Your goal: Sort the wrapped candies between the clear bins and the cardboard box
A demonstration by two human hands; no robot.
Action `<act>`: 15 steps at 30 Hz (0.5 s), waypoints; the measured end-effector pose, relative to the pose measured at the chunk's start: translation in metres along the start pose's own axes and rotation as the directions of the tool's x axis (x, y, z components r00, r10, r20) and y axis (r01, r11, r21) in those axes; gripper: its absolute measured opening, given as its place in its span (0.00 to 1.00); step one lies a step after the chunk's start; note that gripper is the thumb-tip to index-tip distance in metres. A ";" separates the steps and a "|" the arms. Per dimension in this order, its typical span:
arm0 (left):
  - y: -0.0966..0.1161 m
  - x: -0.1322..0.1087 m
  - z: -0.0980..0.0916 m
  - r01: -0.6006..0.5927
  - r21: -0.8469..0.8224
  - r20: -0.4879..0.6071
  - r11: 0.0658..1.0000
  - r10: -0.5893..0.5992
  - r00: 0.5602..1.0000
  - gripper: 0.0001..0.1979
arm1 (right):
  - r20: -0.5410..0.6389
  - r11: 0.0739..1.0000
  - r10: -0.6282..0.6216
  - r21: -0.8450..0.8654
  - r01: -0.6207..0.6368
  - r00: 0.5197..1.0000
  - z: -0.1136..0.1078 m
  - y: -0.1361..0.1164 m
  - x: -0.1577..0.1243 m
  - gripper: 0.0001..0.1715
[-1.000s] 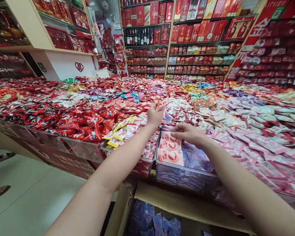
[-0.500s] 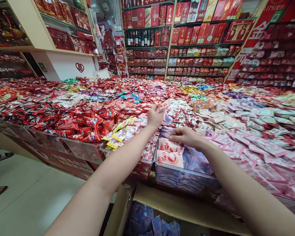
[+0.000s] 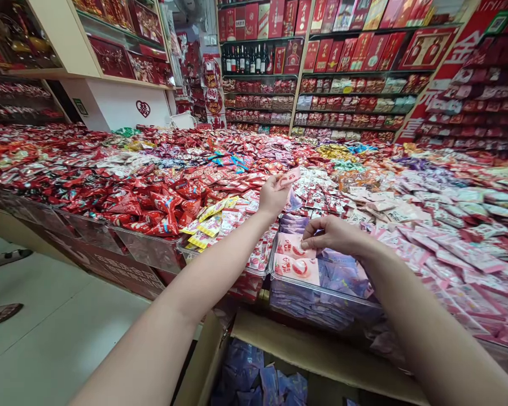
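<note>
My left hand (image 3: 273, 198) is closed on a pink candy packet (image 3: 288, 178) and holds it above the heaped sweets. My right hand (image 3: 336, 235) is over a clear plastic bin (image 3: 327, 293), thumb and forefinger pinched at the right edge of a pink candy packet (image 3: 288, 246) lying there. In front of that packet lies another pink packet (image 3: 297, 269) with a round red-and-white picture. Purple packets (image 3: 342, 273) fill the bin to the right of and beneath the pink ones, and more stand in a row behind.
Below the bin sits an open cardboard box (image 3: 317, 352) with purple packets (image 3: 243, 366) inside. Red-wrapped sweets (image 3: 165, 206) and yellow packets (image 3: 211, 225) lie left; pale pink packets (image 3: 452, 270) spread right. Stocked shelves (image 3: 296, 79) stand behind. At left, a person's shoes (image 3: 2, 314) show.
The view has shifted slightly, so the display sits a little further right. Both hands keep nearly the same places over the sweets, the left still gripping its pink candy packet.
</note>
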State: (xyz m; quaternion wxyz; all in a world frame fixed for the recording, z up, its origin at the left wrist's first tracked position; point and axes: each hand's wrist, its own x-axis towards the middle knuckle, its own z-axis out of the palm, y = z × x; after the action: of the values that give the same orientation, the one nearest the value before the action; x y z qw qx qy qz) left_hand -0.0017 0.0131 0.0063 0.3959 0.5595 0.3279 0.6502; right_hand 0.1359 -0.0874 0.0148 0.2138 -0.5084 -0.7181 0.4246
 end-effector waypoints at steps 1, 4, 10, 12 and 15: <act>0.000 0.000 0.000 -0.001 -0.003 0.000 1.000 0.001 1.000 0.07 | -0.013 1.000 -0.020 -0.007 0.020 1.000 0.002 0.000 0.001 0.15; 0.000 0.000 0.001 0.002 -0.004 -0.004 1.000 -0.002 1.000 0.07 | -0.026 0.993 -0.065 -0.098 0.062 0.998 0.005 -0.004 0.003 0.13; 0.007 -0.003 0.001 0.110 -0.135 0.092 0.985 -0.098 0.991 0.08 | -0.378 0.985 -0.167 -0.111 0.134 0.911 0.001 -0.007 0.003 0.16; 0.010 -0.005 0.001 0.178 -0.167 0.205 0.970 -0.143 0.968 0.09 | -0.611 0.980 -0.201 -0.130 0.153 0.766 -0.002 -0.005 0.005 0.18; 0.011 -0.011 0.004 0.215 -0.137 0.395 0.967 -0.146 0.907 0.13 | -0.725 0.954 -0.287 -0.161 0.251 0.626 -0.004 -0.001 0.010 0.27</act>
State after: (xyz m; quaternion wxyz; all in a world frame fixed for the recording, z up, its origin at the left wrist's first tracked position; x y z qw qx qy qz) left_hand 0.0012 -0.0014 0.0113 0.5589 0.6048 0.2359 0.5159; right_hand 0.1344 -0.0770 0.0163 0.5364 -0.5280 -0.6458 0.1285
